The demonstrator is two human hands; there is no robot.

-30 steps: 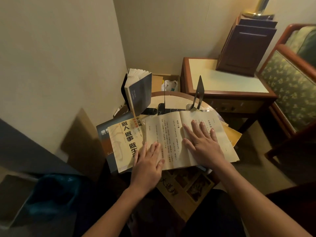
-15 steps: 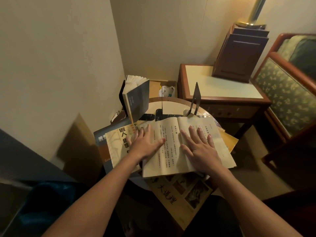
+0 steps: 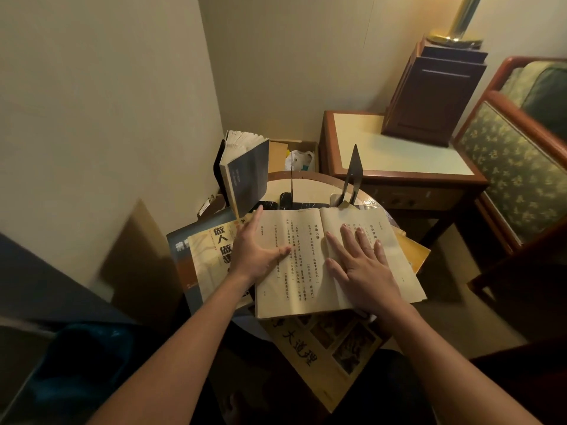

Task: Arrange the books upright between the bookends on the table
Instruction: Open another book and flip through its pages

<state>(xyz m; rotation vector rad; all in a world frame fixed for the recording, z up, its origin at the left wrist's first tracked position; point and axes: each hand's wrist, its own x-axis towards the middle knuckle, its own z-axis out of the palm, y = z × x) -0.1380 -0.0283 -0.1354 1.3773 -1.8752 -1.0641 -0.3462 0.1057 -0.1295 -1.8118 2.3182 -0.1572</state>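
An open book [image 3: 303,265] with printed pages lies flat on a pile of books on the small round table [image 3: 313,182]. My left hand [image 3: 256,246] lies across the open book's left edge, its thumb on the page. My right hand [image 3: 363,265] rests flat on the right page, fingers straight. A dark-covered book [image 3: 247,176] stands upright at the back left, leaning against a dark bookend behind it. Two more metal bookends, a thin one [image 3: 291,188] and a tilted one [image 3: 352,176], stand behind the open book. A cream book with large characters [image 3: 211,256] lies at the left.
A picture-covered book [image 3: 328,348] sticks out under the pile toward me. A yellow book [image 3: 411,256] shows at the right. Behind stand a wooden side table [image 3: 399,154] with a dark box [image 3: 435,90] and a lamp base, and a patterned armchair [image 3: 515,167] at the right. A wall runs along the left.
My left hand has slid up and rightward from the cream book's lower part to the open book's left edge. My right hand stays flat on the right page.
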